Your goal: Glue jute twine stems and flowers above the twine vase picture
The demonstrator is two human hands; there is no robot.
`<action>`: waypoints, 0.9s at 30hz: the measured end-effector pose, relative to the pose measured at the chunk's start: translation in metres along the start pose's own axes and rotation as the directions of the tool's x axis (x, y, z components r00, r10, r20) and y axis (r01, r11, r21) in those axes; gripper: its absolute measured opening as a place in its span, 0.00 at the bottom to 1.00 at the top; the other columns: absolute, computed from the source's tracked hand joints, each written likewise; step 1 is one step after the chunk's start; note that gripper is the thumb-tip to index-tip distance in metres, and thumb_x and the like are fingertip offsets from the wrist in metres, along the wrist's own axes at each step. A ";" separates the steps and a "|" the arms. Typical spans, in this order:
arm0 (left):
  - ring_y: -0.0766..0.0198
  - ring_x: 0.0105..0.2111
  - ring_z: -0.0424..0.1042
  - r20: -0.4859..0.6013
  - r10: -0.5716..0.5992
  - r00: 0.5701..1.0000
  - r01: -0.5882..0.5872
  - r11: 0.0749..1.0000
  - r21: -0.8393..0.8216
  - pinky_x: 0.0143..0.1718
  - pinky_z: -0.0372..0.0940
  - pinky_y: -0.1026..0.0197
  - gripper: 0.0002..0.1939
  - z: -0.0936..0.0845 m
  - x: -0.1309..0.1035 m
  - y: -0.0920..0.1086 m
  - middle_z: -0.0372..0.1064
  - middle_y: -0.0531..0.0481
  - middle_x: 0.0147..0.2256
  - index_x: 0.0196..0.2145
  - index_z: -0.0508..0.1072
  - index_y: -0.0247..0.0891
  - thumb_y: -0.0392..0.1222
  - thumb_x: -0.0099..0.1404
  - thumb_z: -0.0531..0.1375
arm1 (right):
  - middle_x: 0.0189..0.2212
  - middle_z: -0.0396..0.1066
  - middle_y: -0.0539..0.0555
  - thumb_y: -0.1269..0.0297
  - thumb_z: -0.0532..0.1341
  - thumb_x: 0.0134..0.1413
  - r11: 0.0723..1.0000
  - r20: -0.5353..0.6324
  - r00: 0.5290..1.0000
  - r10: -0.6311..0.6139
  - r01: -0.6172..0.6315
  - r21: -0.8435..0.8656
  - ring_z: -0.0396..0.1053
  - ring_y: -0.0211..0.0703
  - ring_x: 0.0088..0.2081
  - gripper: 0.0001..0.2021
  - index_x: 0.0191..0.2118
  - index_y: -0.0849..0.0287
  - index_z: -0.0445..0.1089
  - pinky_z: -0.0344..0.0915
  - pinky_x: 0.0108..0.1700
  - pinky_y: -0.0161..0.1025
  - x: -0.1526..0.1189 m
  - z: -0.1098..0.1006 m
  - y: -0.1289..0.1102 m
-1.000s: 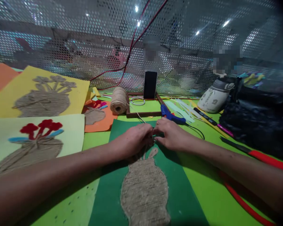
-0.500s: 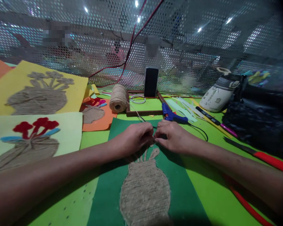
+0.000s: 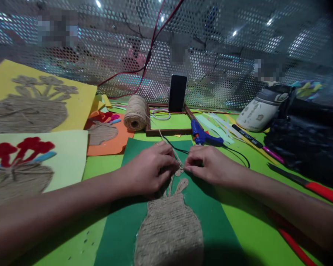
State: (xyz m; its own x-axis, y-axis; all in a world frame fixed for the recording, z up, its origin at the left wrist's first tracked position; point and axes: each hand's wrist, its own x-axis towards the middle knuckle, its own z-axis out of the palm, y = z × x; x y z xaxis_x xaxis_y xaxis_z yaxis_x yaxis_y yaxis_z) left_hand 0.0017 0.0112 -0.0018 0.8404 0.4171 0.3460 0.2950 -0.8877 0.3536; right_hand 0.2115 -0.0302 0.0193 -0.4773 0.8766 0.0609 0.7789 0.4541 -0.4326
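A sheet of dark green paper [image 3: 220, 227] lies before me, bearing a vase shape [image 3: 169, 229] made of rows of jute twine. Twine stems and a looped leaf [image 3: 182, 184] rise from its neck. Above them, a small twine flower [image 3: 179, 172] partly shows between my hands. My left hand [image 3: 155, 168] is closed, fingertips pinching the jute twine [image 3: 177, 157] beside the flower. From the other side, my right hand [image 3: 208, 164] pinches the twine between thumb and forefinger. The strand runs back toward the twine roll [image 3: 135, 112]. My left hand hides some stems.
A blue glue gun [image 3: 201, 135] lies by a brown frame [image 3: 169, 132], where a phone [image 3: 177, 93] stands. Finished twine pictures on yellow paper [image 3: 84, 99] and pale paper [image 3: 81, 147] lie left. Right are red-handled scissors [image 3: 322, 192], a marker [image 3: 246, 136], a bottle [image 3: 255, 111] and a black bag [image 3: 299, 144].
My hands have come slightly apart and lower, so the twine strand and the small flower show between them. The camera view has shifted a little.
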 end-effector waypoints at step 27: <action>0.60 0.37 0.64 0.079 0.050 0.996 -0.048 0.999 -0.024 0.36 0.60 0.59 0.16 0.004 0.002 -0.013 0.66 0.46 0.36 0.43 0.78 0.42 0.29 0.66 0.53 | 0.25 0.70 0.53 0.77 0.61 0.52 1.000 0.052 0.999 0.012 -0.011 -0.027 0.65 0.41 0.33 0.08 0.25 0.61 0.72 0.59 0.36 0.36 0.000 -0.001 0.001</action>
State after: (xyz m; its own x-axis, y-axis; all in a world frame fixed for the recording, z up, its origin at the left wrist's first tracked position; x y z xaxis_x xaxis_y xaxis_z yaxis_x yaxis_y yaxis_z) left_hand 0.0013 0.0232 -0.0092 0.8872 0.3558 0.2937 0.2434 -0.9017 0.3573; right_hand 0.2130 -0.0298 0.0198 -0.4883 0.8726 0.0084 0.7949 0.4487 -0.4085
